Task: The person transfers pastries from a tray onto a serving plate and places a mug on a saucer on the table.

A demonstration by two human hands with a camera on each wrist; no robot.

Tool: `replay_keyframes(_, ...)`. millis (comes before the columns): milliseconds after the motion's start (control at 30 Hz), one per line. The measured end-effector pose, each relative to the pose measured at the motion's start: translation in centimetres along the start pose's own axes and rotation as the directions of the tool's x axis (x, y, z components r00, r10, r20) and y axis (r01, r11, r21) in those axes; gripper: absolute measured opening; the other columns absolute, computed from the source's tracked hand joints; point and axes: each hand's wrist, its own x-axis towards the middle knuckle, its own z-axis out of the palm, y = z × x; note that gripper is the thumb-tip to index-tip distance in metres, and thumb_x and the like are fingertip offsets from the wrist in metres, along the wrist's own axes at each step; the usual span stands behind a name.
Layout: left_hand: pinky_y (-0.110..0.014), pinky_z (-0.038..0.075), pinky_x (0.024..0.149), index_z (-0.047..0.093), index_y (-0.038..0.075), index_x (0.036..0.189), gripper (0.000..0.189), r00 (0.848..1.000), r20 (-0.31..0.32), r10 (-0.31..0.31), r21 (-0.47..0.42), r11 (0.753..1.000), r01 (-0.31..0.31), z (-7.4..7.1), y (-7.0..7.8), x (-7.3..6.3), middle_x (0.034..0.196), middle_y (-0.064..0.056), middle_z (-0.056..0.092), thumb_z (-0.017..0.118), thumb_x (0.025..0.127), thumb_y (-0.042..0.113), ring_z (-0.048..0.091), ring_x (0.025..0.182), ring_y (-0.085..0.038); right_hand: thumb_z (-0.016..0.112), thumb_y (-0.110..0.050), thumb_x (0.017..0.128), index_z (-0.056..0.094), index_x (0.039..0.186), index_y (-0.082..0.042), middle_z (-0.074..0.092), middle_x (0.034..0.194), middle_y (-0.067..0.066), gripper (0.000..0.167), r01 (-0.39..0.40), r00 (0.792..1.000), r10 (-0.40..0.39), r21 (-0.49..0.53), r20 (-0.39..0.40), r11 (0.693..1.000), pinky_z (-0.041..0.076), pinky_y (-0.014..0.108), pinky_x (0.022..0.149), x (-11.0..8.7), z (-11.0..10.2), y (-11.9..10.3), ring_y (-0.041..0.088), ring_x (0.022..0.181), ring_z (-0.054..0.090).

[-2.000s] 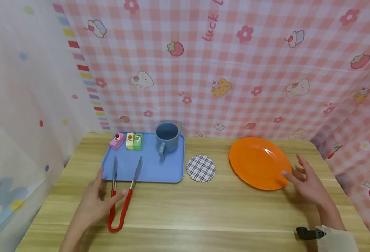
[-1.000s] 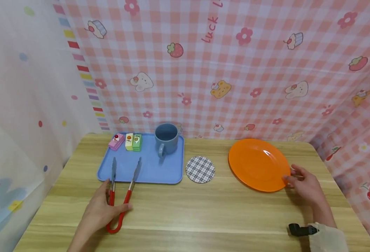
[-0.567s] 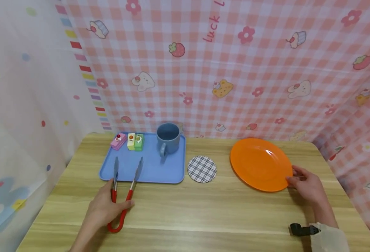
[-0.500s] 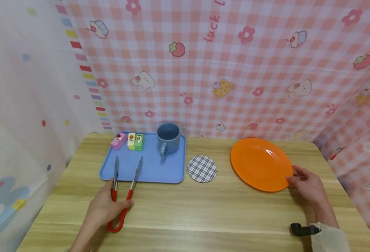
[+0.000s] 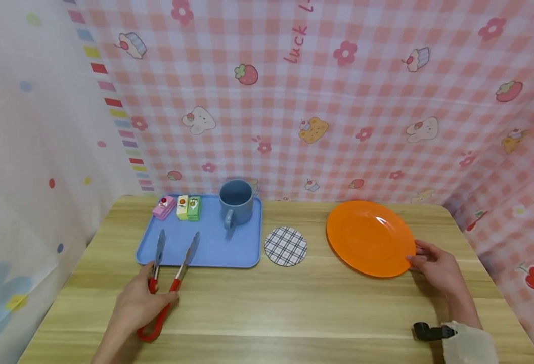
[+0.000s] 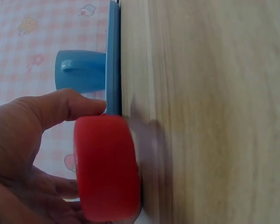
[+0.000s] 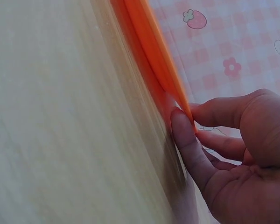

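Observation:
My left hand [image 5: 135,304] grips a pair of tongs with red handles [image 5: 161,320], thumb on one arm and fingers at the other. The tongs' arms are spread, and their metal tips reach over the blue tray [image 5: 226,252]. In the left wrist view the tongs' red bend [image 6: 106,168] stands beside the thumb. On the right, my right hand [image 5: 441,270] pinches the rim of an orange plate [image 5: 369,237] between thumb and fingers. The right wrist view shows the thumb [image 7: 184,133] on the table side of the plate's edge [image 7: 165,56].
On the tray stand a blue-grey mug [image 5: 237,205] and small pink [image 5: 164,207], yellow [image 5: 182,207] and green [image 5: 194,208] blocks with fruit tops. A round checked coaster [image 5: 285,246] lies between tray and plate. A pink gingham cloth [image 5: 267,111] hangs behind the wooden table.
My left hand has come down onto the tongs and taken hold; their red end has swung left. My right hand has closed on the plate's rim. The plate shows no clear movement.

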Motion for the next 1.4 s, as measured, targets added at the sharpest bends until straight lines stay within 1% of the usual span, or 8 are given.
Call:
replay_keyframes(400,-0.063,0.046,0.101,0.017,-0.003,0.161,0.103,0.998,-0.012,0.058,-0.086,0.995,-0.059,-0.2,-1.0,0.2,0.143,-0.034,0.043,0.076,0.087,0.039,0.046,0.122,-0.046,0.064,-0.017,0.101,0.034,0.155,0.007,0.057,0.133,0.025,0.066,-0.001,1.000,0.001,-0.011,0.002,1.000,0.059,0.019,0.077,0.0,0.0,0.0,-0.008,0.085,0.061)
replay_keyframes(600,-0.040,0.045,0.082,0.020,-0.006,0.159,0.091,0.987,-0.056,0.148,-0.039,0.988,-0.150,-0.2,-1.3,0.2,0.112,-0.019,0.053,0.067,0.093,0.035,0.051,0.106,-0.035,0.064,-0.016,0.101,0.035,0.154,0.008,0.056,0.134,0.027,0.065,0.018,1.000,-0.018,0.000,-0.001,1.000,0.059,0.019,0.076,0.0,0.2,0.0,-0.009,0.085,0.060)
replay_keyframes(667,-0.039,0.044,0.082,0.021,-0.006,0.159,0.089,0.984,-0.067,0.163,-0.031,0.986,-0.166,-0.1,-1.3,0.2,0.111,-0.018,0.055,0.066,0.094,0.035,0.052,0.106,-0.035,0.064,-0.015,0.101,0.035,0.154,0.008,0.056,0.133,0.027,0.065,0.018,1.000,-0.018,0.004,-0.001,1.000,0.059,0.019,0.076,0.0,0.1,-0.1,-0.009,0.084,0.060)
replay_keyframes(867,-0.042,0.045,0.084,0.024,-0.006,0.158,0.088,0.982,-0.094,0.163,-0.054,0.984,-0.169,0.1,-1.4,0.4,0.116,-0.020,0.057,0.067,0.093,0.035,0.053,0.107,-0.035,0.064,-0.016,0.101,0.034,0.155,0.007,0.056,0.133,0.025,0.065,0.004,1.000,-0.004,0.013,-0.003,1.000,0.059,0.020,0.077,0.0,0.1,0.0,-0.008,0.085,0.061)
replay_keyframes(1100,-0.062,0.046,0.102,0.024,-0.001,0.160,0.101,0.991,-0.067,0.112,-0.109,0.987,-0.119,0.1,-1.5,0.3,0.134,-0.029,0.052,0.076,0.088,0.048,0.050,0.121,-0.042,0.065,-0.020,0.101,0.035,0.155,0.005,0.057,0.134,0.023,0.066,-0.016,1.000,0.016,0.013,-0.005,1.000,0.059,0.020,0.077,0.0,0.2,0.2,-0.008,0.085,0.061)
replay_keyframes(1200,-0.047,0.050,0.083,0.026,0.001,0.159,0.101,0.991,-0.083,0.106,-0.128,0.985,-0.117,0.1,-1.4,0.2,0.112,-0.020,0.055,0.077,0.087,0.050,0.053,0.105,-0.035,0.065,-0.018,0.101,0.035,0.155,0.006,0.059,0.130,0.021,0.066,-0.014,1.000,0.014,0.018,-0.009,1.000,0.059,0.020,0.077,0.0,0.2,0.2,-0.008,0.085,0.061)
replay_keyframes(1300,-0.034,0.039,0.067,0.029,0.001,0.158,0.096,0.983,-0.127,0.131,-0.140,0.979,-0.148,0.0,-1.3,0.0,0.094,-0.012,0.051,0.076,0.088,0.049,0.050,0.086,-0.026,0.064,-0.016,0.101,0.035,0.155,0.006,0.058,0.132,0.022,0.066,-0.017,1.000,0.017,0.024,-0.009,1.000,0.059,0.020,0.077,0.0,0.3,0.1,-0.008,0.085,0.061)
replay_keyframes(1400,-0.030,0.034,0.061,0.035,0.001,0.155,0.090,0.965,-0.194,0.177,-0.133,0.970,-0.204,0.0,-1.2,-0.1,0.089,-0.010,0.050,0.076,0.089,0.047,0.046,0.076,-0.021,0.064,-0.016,0.101,0.034,0.156,0.005,0.055,0.137,0.026,0.066,-0.023,1.000,0.024,0.027,-0.009,0.999,0.059,0.020,0.077,0.0,0.3,0.1,-0.007,0.085,0.061)
